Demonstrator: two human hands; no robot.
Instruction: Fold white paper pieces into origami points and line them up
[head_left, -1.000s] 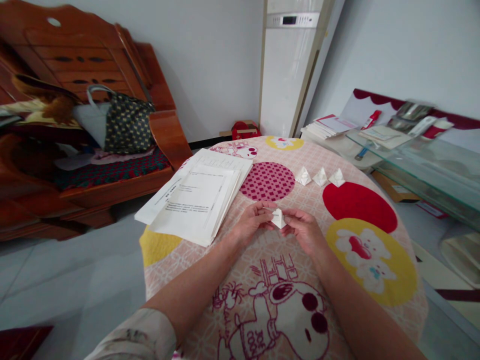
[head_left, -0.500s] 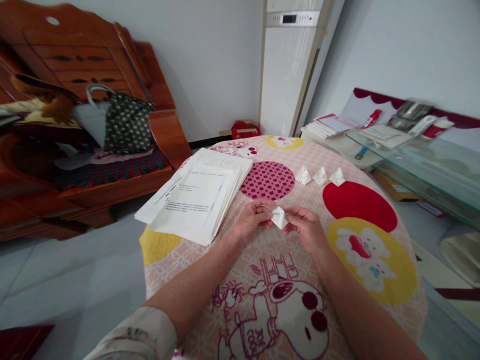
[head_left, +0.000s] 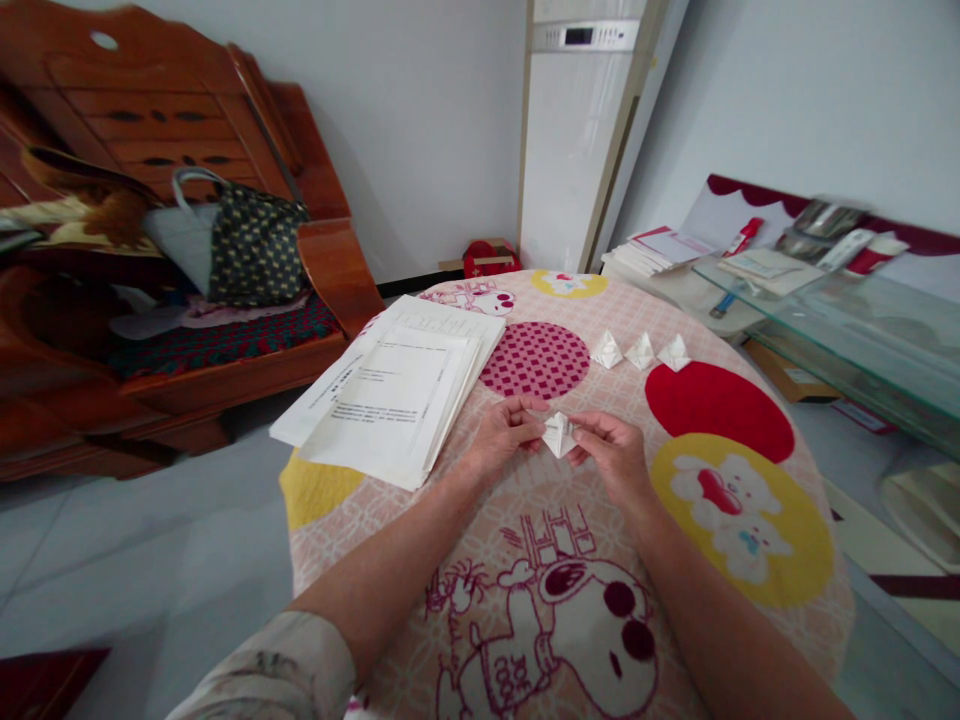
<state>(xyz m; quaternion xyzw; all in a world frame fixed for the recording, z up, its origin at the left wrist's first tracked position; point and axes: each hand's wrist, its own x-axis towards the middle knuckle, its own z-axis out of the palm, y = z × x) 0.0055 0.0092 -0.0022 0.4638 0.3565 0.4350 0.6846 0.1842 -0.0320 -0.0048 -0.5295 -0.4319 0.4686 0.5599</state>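
Note:
A small folded paper piece [head_left: 558, 436], white with some print on it, is held between my two hands over the middle of the table. My left hand [head_left: 507, 436] pinches its left corner between thumb and fingers. On the opposite corner, the thumb and fingers of my right hand [head_left: 612, 450] are closed. Beyond my hands, three similar folded paper pieces stand in a row: a left one [head_left: 606, 349], a middle one [head_left: 640, 351] and a right one [head_left: 675, 352]. A stack of printed sheets [head_left: 397, 400] lies to the left of my hands.
A patterned cloth covers the round table [head_left: 480, 550]. To the right stands a glass-topped table [head_left: 862, 310] with cups and papers. A wooden bench [head_left: 330, 270] at the left carries a dark patterned bag [head_left: 255, 245]. A white floor-standing air conditioner [head_left: 574, 150] is behind.
My right hand has shifted very slightly at the folded paper's right corner. Both hands keep hold of the paper, and everything else stays where it was.

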